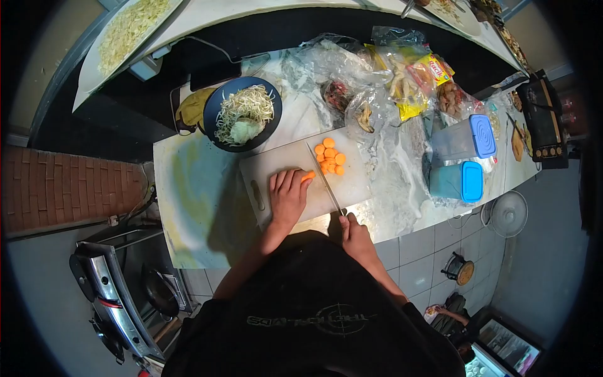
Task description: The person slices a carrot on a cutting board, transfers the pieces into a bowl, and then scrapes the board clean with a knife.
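On a pale cutting board point(282, 157), my left hand point(289, 196) is closed over a piece of carrot point(308, 176), its orange end showing by the fingertips. The knife point(325, 181) is in my right hand point(355, 234), its fingers wrapped round the handle near the board's front edge. The blade stretches away from me across the board, between the held carrot and several orange carrot slices point(330, 154) lying to its right. Behind the board at the left, a dark blue plate point(270, 129) holds bean sprouts point(248, 107) and a pale green heap.
Plastic bags point(370, 69) of food lie at the back of the marble counter point(402, 176). Two blue-lidded containers point(455, 181) stand at the right. A stove point(110, 295) is at the lower left, a stool point(463, 273) at the lower right, near another person point(449, 317).
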`<action>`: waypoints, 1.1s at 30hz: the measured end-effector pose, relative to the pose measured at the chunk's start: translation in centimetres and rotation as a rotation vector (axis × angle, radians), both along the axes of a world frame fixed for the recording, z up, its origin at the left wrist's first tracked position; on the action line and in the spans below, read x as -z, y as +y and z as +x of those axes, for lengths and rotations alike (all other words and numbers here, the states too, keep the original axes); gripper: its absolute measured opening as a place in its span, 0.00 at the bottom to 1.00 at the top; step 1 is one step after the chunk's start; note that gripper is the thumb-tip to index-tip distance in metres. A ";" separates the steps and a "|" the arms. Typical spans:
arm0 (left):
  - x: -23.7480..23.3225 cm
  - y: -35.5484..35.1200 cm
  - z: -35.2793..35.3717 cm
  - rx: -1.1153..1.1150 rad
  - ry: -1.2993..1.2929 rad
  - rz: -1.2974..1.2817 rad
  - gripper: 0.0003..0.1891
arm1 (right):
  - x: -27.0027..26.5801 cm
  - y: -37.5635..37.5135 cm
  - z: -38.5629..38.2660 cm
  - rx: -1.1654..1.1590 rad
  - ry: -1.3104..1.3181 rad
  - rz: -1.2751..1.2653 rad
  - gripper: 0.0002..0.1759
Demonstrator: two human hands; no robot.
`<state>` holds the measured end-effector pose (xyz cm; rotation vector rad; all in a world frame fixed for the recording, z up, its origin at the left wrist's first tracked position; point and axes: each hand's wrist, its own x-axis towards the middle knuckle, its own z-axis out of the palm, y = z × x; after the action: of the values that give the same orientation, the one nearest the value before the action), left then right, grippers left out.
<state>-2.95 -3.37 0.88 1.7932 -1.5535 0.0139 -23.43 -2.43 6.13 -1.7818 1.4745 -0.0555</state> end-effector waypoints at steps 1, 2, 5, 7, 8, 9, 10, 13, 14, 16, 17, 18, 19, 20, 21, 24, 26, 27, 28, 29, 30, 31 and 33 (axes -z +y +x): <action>0.0 0.0 0.1 0.004 0.006 -0.004 0.06 | -0.2 0.2 0.0 0.007 -0.017 0.019 0.22; 0.0 0.1 0.1 0.006 0.011 -0.008 0.06 | -0.3 0.4 0.0 0.013 -0.035 0.038 0.22; 0.1 0.1 0.2 0.016 0.017 -0.029 0.06 | -0.9 0.9 0.0 0.017 -0.035 0.037 0.21; 0.0 0.0 0.2 0.014 0.021 -0.041 0.05 | -0.9 1.0 -0.1 0.021 -0.044 0.039 0.20; 0.0 0.1 0.2 0.014 0.024 -0.047 0.05 | -0.9 1.0 -0.1 0.028 -0.055 0.048 0.20; -0.1 0.1 0.2 0.011 0.024 -0.045 0.05 | -1.2 1.0 0.0 0.025 -0.055 0.050 0.20; -0.1 0.1 0.3 0.012 0.026 -0.055 0.04 | -1.7 0.9 0.2 0.027 -0.050 0.061 0.20; -0.1 0.0 0.2 0.015 0.036 -0.066 0.03 | -1.9 0.9 0.3 0.032 -0.045 0.075 0.21; -0.1 0.0 0.2 0.015 0.042 -0.068 0.03 | -1.8 0.9 0.4 0.033 -0.046 0.078 0.20; -0.1 0.1 0.3 0.017 0.040 -0.066 0.03 | -1.2 1.0 0.3 0.016 -0.026 0.066 0.21; -0.1 0.0 0.3 0.021 0.039 -0.064 0.03 | -1.0 1.0 0.3 0.001 -0.004 0.053 0.21; -0.1 0.0 0.4 0.022 0.041 -0.064 0.03 | -0.9 1.1 0.4 0.002 -0.003 0.053 0.21; -0.1 0.0 0.4 0.028 0.044 -0.059 0.02 | -0.8 1.3 0.6 -0.003 0.023 0.057 0.21; -0.1 -0.1 0.5 0.035 0.047 -0.054 0.02 | -0.7 1.4 0.8 -0.006 0.047 0.060 0.22; -0.1 -0.1 0.5 0.037 0.047 -0.052 0.02 | -0.6 1.4 0.9 -0.004 0.047 0.062 0.22; -0.2 -0.3 0.6 0.055 0.070 -0.045 0.02 | -0.3 1.3 1.1 -0.011 0.034 0.087 0.23; -0.3 -0.3 0.6 0.053 0.086 -0.038 0.02 | -0.1 1.0 1.2 -0.025 -0.017 0.085 0.23; -0.2 -0.3 0.6 0.052 0.088 -0.038 0.02 | 0.0 1.0 1.2 -0.026 -0.014 0.085 0.23; -0.2 -0.4 0.6 0.055 0.098 -0.035 0.02 | 0.1 0.8 1.2 -0.031 -0.025 0.085 0.23; -0.2 -0.4 0.6 0.057 0.108 -0.033 0.02 | 0.3 0.7 1.2 -0.036 -0.034 0.085 0.23; -0.2 -0.4 0.6 0.053 0.111 -0.037 0.02 | 0.7 0.7 1.2 -0.041 -0.030 0.081 0.23; -0.1 -0.4 0.6 0.055 0.113 -0.036 0.02 | 1.0 0.9 1.2 -0.034 -0.048 0.036 0.22; -0.1 -0.4 0.6 0.054 0.121 -0.041 0.02 | 1.2 0.7 1.3 -0.030 -0.061 -0.014 0.21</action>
<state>-2.38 -3.74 1.00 1.6883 -1.5047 -0.0871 -22.11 -1.73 4.96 -1.7970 1.4072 -0.1042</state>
